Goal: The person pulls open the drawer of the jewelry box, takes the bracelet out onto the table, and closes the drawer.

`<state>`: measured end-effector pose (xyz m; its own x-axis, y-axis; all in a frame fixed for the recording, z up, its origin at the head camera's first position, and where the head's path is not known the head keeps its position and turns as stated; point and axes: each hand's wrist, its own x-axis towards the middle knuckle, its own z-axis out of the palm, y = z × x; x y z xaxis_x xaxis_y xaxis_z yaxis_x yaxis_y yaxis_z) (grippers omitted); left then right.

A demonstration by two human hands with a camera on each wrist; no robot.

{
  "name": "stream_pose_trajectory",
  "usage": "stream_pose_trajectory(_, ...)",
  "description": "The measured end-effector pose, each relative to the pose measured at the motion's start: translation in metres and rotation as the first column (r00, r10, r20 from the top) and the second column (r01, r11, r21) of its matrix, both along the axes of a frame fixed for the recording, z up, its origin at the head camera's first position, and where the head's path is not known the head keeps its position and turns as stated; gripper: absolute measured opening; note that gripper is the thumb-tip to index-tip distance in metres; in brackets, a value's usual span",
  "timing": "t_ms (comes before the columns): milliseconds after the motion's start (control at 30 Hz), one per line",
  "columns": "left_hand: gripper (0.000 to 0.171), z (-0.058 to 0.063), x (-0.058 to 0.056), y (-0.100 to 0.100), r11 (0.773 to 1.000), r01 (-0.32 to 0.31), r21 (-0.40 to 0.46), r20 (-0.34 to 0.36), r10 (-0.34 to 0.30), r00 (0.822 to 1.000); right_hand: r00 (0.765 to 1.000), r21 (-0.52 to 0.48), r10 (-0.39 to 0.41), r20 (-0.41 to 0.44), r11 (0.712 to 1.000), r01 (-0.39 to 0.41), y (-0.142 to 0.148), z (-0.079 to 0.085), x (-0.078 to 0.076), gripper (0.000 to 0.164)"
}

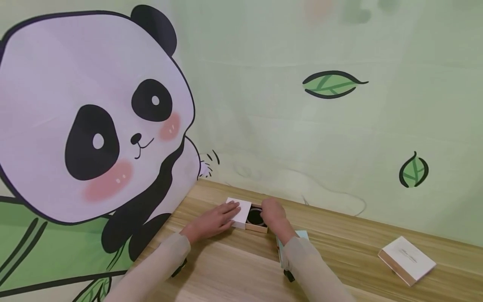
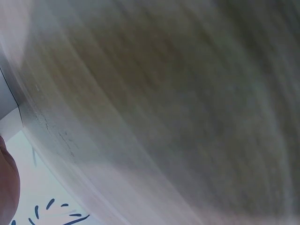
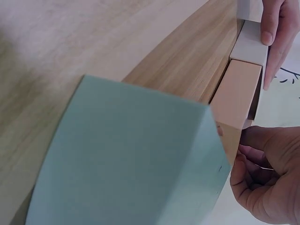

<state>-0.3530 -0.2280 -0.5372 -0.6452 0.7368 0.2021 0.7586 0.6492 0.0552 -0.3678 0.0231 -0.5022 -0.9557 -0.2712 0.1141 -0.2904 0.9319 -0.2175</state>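
Note:
A drawer-style box stands on the wooden table, its white sleeve (image 1: 241, 209) at the left and its tan inner tray (image 1: 256, 228) partly out at the right. Inside the tray lies a round black thing with a pale rim (image 1: 255, 216); its kind cannot be told. My left hand (image 1: 213, 220) rests on the sleeve's top with its fingers fairly straight. With thumb and curled fingers, my right hand (image 1: 273, 214) pinches the tray's right end, covering part of it. The right wrist view shows that hand (image 3: 267, 173) close against the tray's end (image 3: 229, 147).
Partly under my right forearm is a light teal box (image 1: 302, 234), large in the right wrist view. A white box with tan sides (image 1: 409, 258) lies farther right on the table (image 1: 339, 251). A wall with a printed panda (image 1: 124, 126) borders the table's back and left.

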Motion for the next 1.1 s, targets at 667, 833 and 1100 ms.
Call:
stream_pose_trajectory(667,0.054,0.0,-0.001,0.001,1.0,0.001,-0.007,0.011,-0.001,1.0,0.999,-0.028,-0.007,0.034,1.0,0.008,0.004,0.013,0.0,0.024)
stream_pose_trajectory(833,0.054,0.0,-0.001,0.002,1.0,-0.01,-0.004,0.027,0.01,1.0,1.0,-0.043,-0.007,0.013,0.999,0.008,0.01,0.021,0.002,0.035)
stream_pose_trajectory(1100,0.053,0.001,0.0,0.002,1.0,0.016,0.018,-0.007,-0.016,1.0,0.999,-0.137,0.004,0.033,0.991,0.001,0.011,0.032,0.01,0.052)
